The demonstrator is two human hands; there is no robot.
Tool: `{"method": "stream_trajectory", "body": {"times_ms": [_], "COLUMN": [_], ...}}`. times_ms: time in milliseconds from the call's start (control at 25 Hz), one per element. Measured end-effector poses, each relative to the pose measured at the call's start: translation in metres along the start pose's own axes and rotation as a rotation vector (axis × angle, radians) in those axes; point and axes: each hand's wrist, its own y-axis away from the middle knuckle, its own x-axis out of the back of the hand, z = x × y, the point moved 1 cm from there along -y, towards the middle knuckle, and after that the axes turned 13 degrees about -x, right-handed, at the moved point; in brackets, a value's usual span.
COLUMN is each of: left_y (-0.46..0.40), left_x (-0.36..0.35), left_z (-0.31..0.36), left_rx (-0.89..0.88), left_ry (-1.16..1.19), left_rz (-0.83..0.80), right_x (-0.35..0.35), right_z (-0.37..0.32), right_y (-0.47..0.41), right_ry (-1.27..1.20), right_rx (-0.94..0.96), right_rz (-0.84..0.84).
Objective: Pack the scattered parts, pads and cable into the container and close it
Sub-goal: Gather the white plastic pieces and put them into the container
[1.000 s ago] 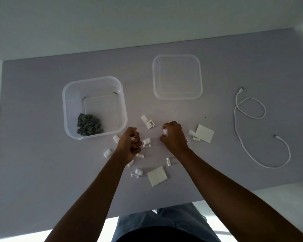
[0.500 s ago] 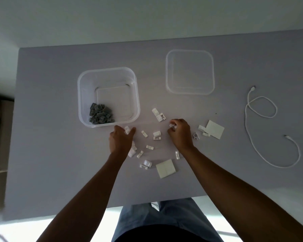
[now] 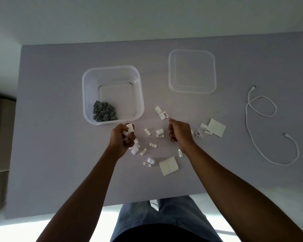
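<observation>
We look down on a grey tabletop (image 3: 59, 137) that fills the view. Toward its far edge, left of centre, sits the clear container (image 3: 87, 95), open, with a heap of grey parts (image 3: 104, 111) in its near left corner. The lid (image 3: 192, 71) lies flat to its right, also toward the far edge, apart from it. Over by the right edge the white cable (image 3: 248, 130) lies in loose loops. Two pale square pads rest flat: one pad (image 3: 169, 166) toward the near edge in the middle, the other pad (image 3: 216, 127) further right. Our left hand (image 3: 122, 139) hovers just outside the container's near wall, fingers curled tight around several white parts (image 3: 129, 128). Our right hand (image 3: 179, 133) is curled in a loose fist over the middle; whether it holds anything we cannot tell. Between and around the hands, small white clips (image 3: 159, 131) lie scattered.
</observation>
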Motion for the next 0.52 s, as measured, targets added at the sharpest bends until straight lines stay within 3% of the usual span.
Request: {"method": "stream_trajectory", "body": {"times_ms": [80,160,280,400,520], "left_y": [0.008,0.013,0.015,0.014,0.016], "left_x": [0.008,0.012,0.020,0.030,0.040], "left_z": [0.005,0.011,0.017,0.021,0.023], "left_rx": [-0.001,-0.007,-0.015,-0.030,-0.071], "left_ry": [0.090,0.122,0.064,-0.055,-0.168], "left_rz": [-0.071,-0.096,-0.038,0.039,0.062], "right_x": [-0.005,-0.006,-0.008,-0.011,-0.012], "right_z": [0.009,0.017,0.026,0.033,0.031], "right_y": [-0.006,-0.005,-0.001,0.001,0.007], "right_ry": [0.381,0.586,0.746,0.763,0.489], "right_rx": [0.284,0.499,0.571,0.622,0.536], "right_rz": [0.110,0.121,0.101,0.126,0.095]}}
